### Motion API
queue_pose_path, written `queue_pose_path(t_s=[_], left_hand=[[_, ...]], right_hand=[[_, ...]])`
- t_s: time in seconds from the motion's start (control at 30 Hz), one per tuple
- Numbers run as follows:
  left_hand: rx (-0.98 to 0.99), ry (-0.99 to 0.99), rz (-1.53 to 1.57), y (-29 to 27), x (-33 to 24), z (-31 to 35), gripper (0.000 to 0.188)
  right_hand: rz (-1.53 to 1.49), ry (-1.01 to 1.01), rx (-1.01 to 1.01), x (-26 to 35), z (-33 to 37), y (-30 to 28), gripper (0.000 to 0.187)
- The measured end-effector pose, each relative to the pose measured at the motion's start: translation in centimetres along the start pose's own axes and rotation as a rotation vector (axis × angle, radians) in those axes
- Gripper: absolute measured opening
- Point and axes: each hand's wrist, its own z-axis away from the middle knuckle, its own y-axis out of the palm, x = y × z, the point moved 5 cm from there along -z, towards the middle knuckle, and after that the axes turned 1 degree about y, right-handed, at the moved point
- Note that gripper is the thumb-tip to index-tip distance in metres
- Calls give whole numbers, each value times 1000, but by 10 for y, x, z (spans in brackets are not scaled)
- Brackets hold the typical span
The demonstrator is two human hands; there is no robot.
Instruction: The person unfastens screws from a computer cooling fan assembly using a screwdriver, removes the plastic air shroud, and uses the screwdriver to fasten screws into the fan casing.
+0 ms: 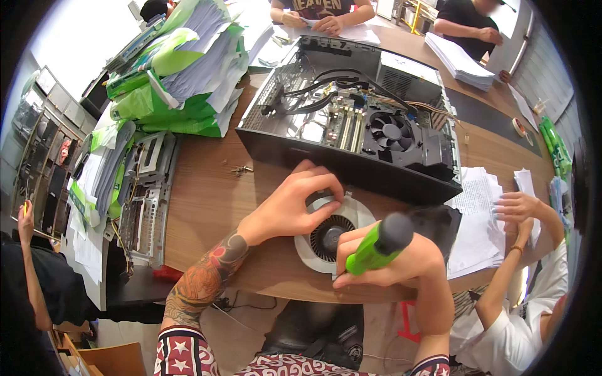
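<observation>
A round blower fan [327,237], silver-grey with a dark finned hub, lies on the wooden table in front of me. My left hand [298,202] pinches its far rim between thumb and forefinger. In my right hand [401,260] is a screwdriver [376,247] with a green and black handle. It is held at the fan's near right side, and the hand hides its shaft and tip. Just beyond my hands stands an open black computer case [351,156], with a cooling fan [391,130], cables and memory sticks showing inside.
Small screws [241,170] lie left of the case. Green-wrapped paper stacks [182,81] and metal frames [147,194] crowd the left side. A dark flat piece [433,225] and loose papers [478,219] lie at right, by a co-worker's hands [519,210]. Other people sit across the table.
</observation>
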Motion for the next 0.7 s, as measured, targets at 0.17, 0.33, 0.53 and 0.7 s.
queue_pose_path(t_s=[0.17,0.33,0.53,0.7], left_hand=[[13,51,0,5,1,0,11],[36,43,-9,5,0,-1,11],[-1,45,-37,3,3,-1,11],[-6,21,-16,5,4,-2,11]], right_hand=[[-67,-19,-34,3,3,-3,14],[-177,25,-32,5,9,-4,12],[-142,-84,-31,1,7,-5,10],[-196,-172,-89,-2,9,-1,11]])
